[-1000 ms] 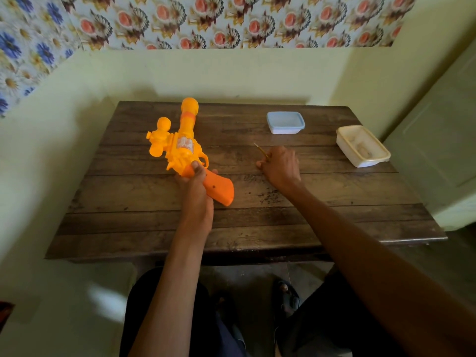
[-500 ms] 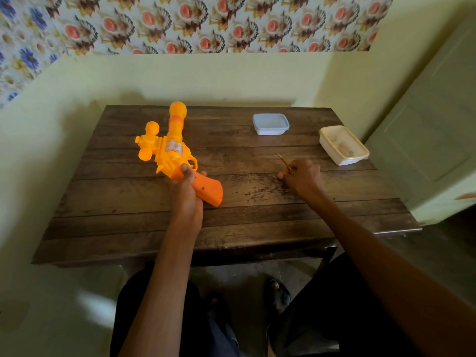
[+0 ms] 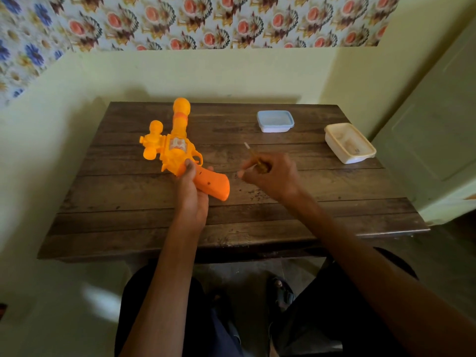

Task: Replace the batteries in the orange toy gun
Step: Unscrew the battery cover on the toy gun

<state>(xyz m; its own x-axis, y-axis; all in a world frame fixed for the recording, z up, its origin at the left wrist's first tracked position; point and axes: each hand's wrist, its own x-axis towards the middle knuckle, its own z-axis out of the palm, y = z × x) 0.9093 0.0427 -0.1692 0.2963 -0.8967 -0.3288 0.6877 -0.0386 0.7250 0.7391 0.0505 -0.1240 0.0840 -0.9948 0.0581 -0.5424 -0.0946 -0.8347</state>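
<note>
The orange toy gun (image 3: 177,148) lies tilted over the left half of the wooden table (image 3: 128,202), barrel pointing away, darker orange grip toward me. My left hand (image 3: 192,191) grips it where the grip meets the body. My right hand (image 3: 270,175) is closed around a small screwdriver (image 3: 253,157) with a yellowish handle; its thin shaft points up and to the left, a short gap right of the gun's grip. No batteries are visible.
A blue-lidded plastic box (image 3: 275,121) stands at the back middle of the table. An open cream container (image 3: 349,143) with something pale inside sits at the back right. Walls close in behind and on the left; a pale green door is on the right.
My right hand has lifted the screwdriver off the table and brought it left toward the gun's grip. My left hand still holds the gun in much the same pose.
</note>
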